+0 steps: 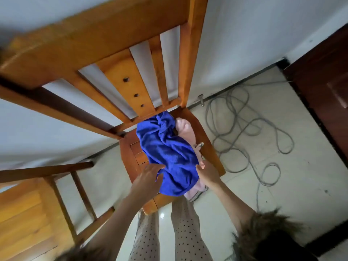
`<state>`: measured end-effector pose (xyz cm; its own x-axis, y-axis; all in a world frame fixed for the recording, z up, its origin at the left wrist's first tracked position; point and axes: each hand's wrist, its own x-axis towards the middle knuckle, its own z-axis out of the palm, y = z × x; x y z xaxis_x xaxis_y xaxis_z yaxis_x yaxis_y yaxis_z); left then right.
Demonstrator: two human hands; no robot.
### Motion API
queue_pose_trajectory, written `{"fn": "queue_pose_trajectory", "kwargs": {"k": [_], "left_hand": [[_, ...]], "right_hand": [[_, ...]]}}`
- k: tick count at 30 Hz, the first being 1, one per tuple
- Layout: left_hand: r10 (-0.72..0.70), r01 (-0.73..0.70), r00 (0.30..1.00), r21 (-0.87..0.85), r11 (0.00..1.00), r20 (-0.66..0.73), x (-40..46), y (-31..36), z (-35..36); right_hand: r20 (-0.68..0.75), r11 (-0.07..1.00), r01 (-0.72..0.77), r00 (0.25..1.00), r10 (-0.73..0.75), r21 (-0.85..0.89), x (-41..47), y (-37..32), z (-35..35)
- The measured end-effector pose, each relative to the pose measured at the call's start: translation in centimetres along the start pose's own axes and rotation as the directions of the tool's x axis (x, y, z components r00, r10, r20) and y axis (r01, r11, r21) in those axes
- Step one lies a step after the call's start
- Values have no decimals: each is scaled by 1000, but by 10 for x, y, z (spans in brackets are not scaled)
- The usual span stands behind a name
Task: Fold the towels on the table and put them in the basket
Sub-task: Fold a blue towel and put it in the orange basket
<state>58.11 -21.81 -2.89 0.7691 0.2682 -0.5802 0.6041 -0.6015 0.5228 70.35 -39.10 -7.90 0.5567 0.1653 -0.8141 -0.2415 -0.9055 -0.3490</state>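
hands at the crumpled blue towel (169,153) on the wooden chair seat (211,147): left hand (148,178) touches its near edge, fingers relaxed; right hand (206,173) pinches the right edge. pink towel (185,129) underneath, unfolded. no basket visible; folding not begun.

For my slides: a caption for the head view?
Both hands reach a crumpled blue towel lying over a pink towel on a wooden chair.
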Motion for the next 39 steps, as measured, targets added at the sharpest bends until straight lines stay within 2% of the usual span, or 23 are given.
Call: {"fn": "queue_pose_trajectory", "kwargs": {"k": [6,11,15,18,21,23,25,29,32,34,37,39], "left_hand": [[-83,86,994,-37,996,69,8,3,59],[-103,104,993,-14,994,66,11,-3,67],[-65,65,997,6,998,38,27,-2,58],[-9,9,1000,15,1000,-23,41,7,46],[119,-114,993,154,981,-26,55,19,28],[199,-195,980,258,946,10,59,27,14],[249,-244,968,292,925,19,58,31,-2],[298,-282,955,319,905,-3,35,28,-35],[371,-343,923,220,913,-103,5,27,-66],[372,-354,907,121,927,-200,-19,32,-92],[305,-336,875,-19,941,-377,-57,44,-136],[291,-369,848,-99,924,-443,-85,56,-168]], "right_hand": [[105,986,-138,986,129,93,46,11,13],[95,973,-170,983,157,154,55,15,19],[-3,984,-62,998,64,166,49,13,13],[-76,965,78,995,-61,251,29,1,6],[-46,929,240,971,-236,283,4,-15,1],[-56,911,297,954,-293,285,-12,-26,1],[-103,894,348,938,-332,282,-29,-38,0],[-154,858,472,881,-448,202,-64,-59,-4],[-161,812,574,816,-556,105,-92,-81,-9],[-166,769,637,766,-621,58,-115,-100,-15],[-209,671,741,653,-728,-26,-157,-137,-31],[-259,596,800,563,-785,-66,-190,-164,-45]]}}
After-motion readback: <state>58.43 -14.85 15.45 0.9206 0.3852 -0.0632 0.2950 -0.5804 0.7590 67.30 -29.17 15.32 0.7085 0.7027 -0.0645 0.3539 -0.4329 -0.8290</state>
